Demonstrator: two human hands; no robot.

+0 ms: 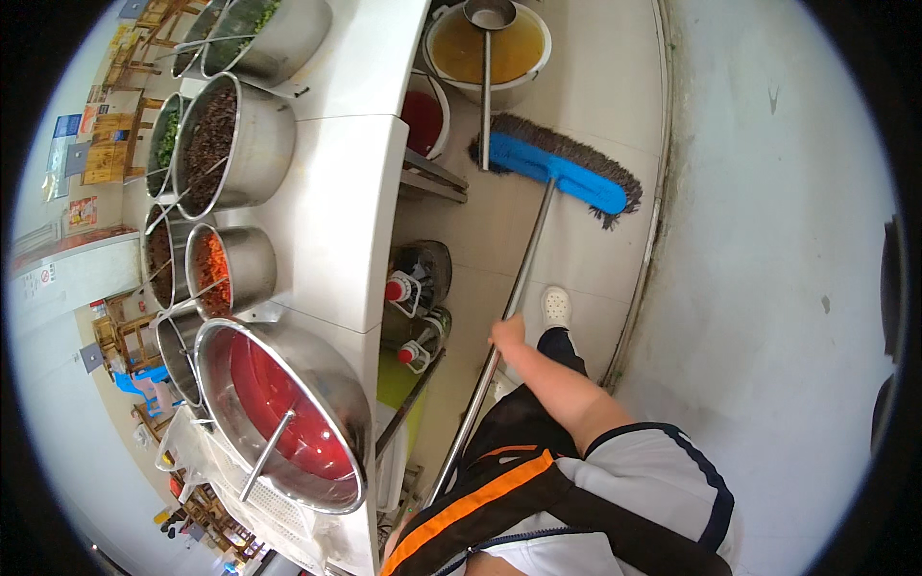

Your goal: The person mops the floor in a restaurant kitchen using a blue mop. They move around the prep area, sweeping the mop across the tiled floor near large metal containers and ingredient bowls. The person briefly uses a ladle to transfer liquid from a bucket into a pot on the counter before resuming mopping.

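Observation:
My right hand (508, 334) is wrapped around the metal handle (529, 263) of a push broom. The broom's blue head (551, 164), edged with dark bristles (576, 140), lies on the tiled floor. From the hand, the handle slants back past my left side. My left hand is out of view; only a sliver of skin shows beside the strap at the bottom. A white perforated clog (557, 308) is on one foot, just beyond my right hand. Close to the broom head stands a white bucket of yellowish liquid (461, 54), with a ladle (486, 93) across it.
A white counter (331, 180) on the left carries several steel pots, among them one of chopped red food (214, 270), and a large bowl of red liquid (302, 432). Below are capped plastic jugs (418, 338) and a red-filled bucket (423, 119). A pale wall (756, 216) bounds the right.

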